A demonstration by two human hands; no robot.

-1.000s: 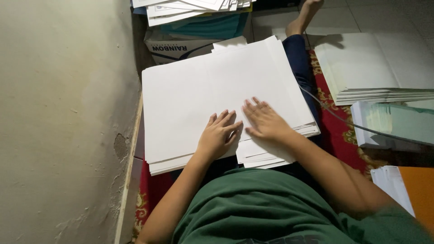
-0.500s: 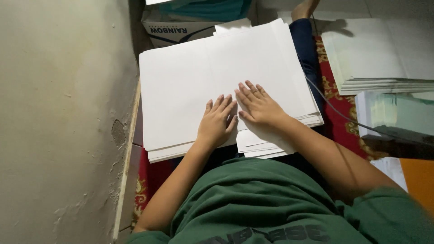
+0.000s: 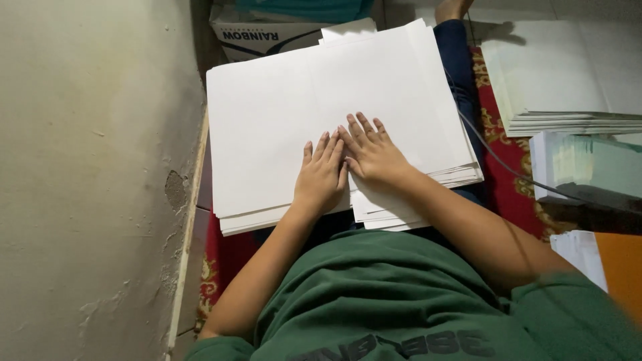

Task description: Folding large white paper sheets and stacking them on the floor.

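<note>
A thick stack of large white paper sheets (image 3: pixel 281 100) lies across my lap. My left hand (image 3: pixel 322 177) rests flat on the top sheet near its front edge, fingers together and stretched out. My right hand (image 3: pixel 371 150) lies flat just beside it, fingers slightly spread, its edge touching the left hand. Neither hand grips anything. A smaller bundle of white sheets (image 3: pixel 388 210) pokes out from under the stack at the front right.
A plaster wall (image 3: pixel 87 180) runs along the left. A cardboard box (image 3: pixel 261 30) stands behind the stack. More white paper piles (image 3: pixel 568 80) and a pale green pile (image 3: pixel 595 167) sit at the right on a red patterned carpet (image 3: pixel 508 167); an orange sheet (image 3: pixel 618 264) lies lower right.
Both hands have slid forward over the top sheet and closer together. The view has tilted down a little.
</note>
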